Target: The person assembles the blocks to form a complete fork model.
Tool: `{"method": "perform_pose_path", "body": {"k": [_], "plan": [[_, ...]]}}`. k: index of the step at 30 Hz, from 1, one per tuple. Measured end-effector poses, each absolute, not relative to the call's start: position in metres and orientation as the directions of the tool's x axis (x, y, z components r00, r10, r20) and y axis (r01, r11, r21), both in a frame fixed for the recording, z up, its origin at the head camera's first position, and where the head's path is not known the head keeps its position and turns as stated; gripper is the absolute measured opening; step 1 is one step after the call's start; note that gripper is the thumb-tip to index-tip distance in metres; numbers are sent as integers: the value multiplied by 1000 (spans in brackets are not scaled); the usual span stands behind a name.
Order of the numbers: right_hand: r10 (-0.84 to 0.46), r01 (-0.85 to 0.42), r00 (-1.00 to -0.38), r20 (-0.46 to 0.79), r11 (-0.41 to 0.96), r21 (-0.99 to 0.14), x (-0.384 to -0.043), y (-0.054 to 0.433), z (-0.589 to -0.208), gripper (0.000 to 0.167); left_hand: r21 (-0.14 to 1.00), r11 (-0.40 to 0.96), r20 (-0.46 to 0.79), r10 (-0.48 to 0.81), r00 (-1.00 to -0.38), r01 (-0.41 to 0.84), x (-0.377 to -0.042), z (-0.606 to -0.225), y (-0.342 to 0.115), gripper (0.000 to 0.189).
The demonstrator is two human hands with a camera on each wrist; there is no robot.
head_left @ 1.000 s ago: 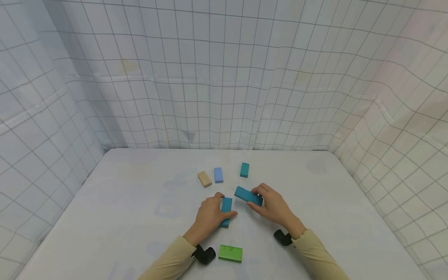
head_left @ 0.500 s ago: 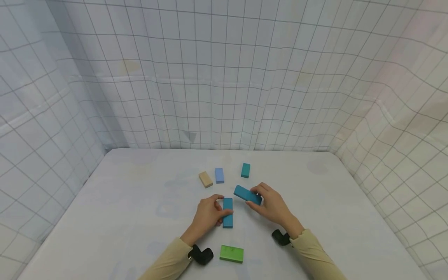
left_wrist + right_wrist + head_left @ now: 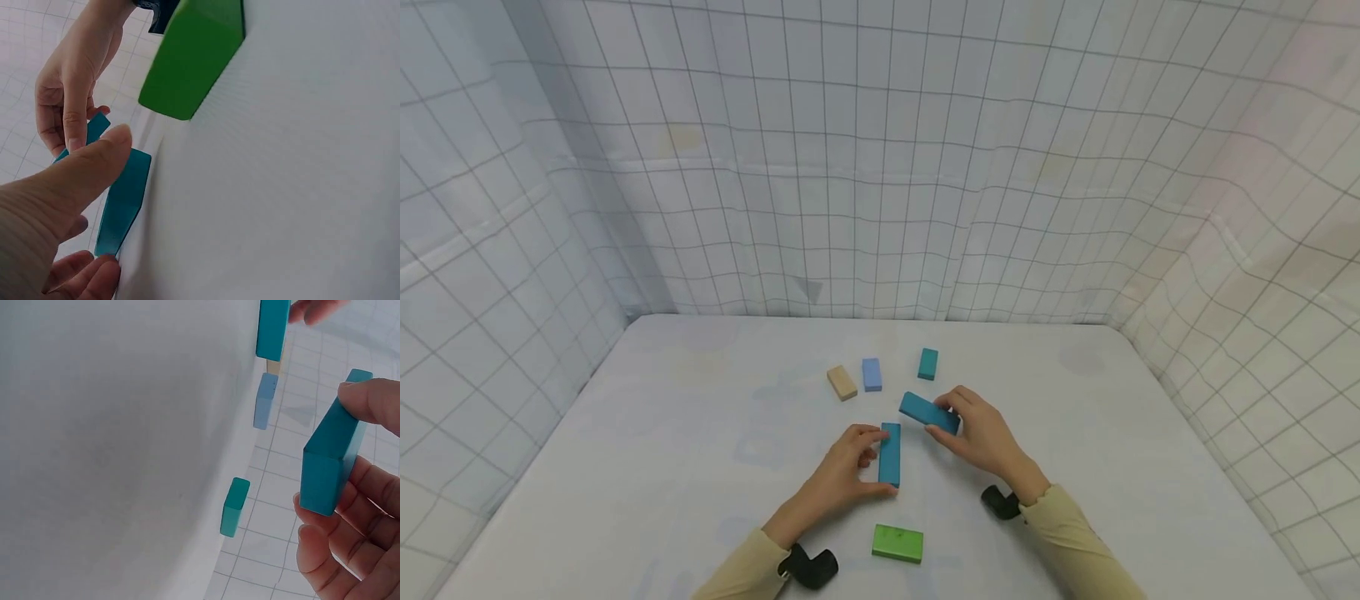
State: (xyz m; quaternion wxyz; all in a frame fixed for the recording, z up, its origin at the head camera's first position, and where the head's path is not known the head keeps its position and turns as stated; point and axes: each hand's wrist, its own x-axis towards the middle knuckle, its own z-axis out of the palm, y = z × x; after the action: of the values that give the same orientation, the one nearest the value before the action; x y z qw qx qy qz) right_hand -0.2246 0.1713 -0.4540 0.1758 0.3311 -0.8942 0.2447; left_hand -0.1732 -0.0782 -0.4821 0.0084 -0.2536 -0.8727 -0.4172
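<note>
On the white table lies a long blue block (image 3: 890,455), pointing away from me. My left hand (image 3: 842,473) spans it lengthwise, thumb at the near end and fingertips at the far end. In the left wrist view, the thumb (image 3: 94,164) hides part of this block (image 3: 127,194). Thumb and fingers of my right hand (image 3: 983,432) pinch a second long blue block (image 3: 929,412) by its right end. That block is tilted and held above the table, its free end towards the upper left. Its held end shows large in the right wrist view.
Behind the hands lie a tan block (image 3: 842,383), a small light-blue block (image 3: 872,375) and a teal block (image 3: 928,364). A green block (image 3: 897,543) lies near me, between the forearms. Grid-patterned curtains (image 3: 880,200) surround the table (image 3: 715,417).
My left hand has shifted from gripping across the lying blue block's sides to its two ends. This block has turned slightly straighter. My right hand still holds its block, nearly unmoved.
</note>
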Motion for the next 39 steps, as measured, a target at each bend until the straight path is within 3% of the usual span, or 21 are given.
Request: {"method": "perform_pose_path", "body": {"k": [9,18,27,39], "plan": [[-504,-675,-727,467,650,-350,-230,161,-450,31,624,537,235,564,-792,568,-175,-485,-87,58],[-510,-666,-740,439,651,-365,-241,155,-442,32,678,484,261,545,-797,553,-179,-496,-89,53],[-538,-644,-759,367,702,-304,-253,146,-438,33,648,490,304,535,-788,583,-178,-497,-90,54],[-556,-611,-789,262,666,-428,-263,136,-442,32,540,544,271,609,-745,642,-176,-497,-89,58]]}}
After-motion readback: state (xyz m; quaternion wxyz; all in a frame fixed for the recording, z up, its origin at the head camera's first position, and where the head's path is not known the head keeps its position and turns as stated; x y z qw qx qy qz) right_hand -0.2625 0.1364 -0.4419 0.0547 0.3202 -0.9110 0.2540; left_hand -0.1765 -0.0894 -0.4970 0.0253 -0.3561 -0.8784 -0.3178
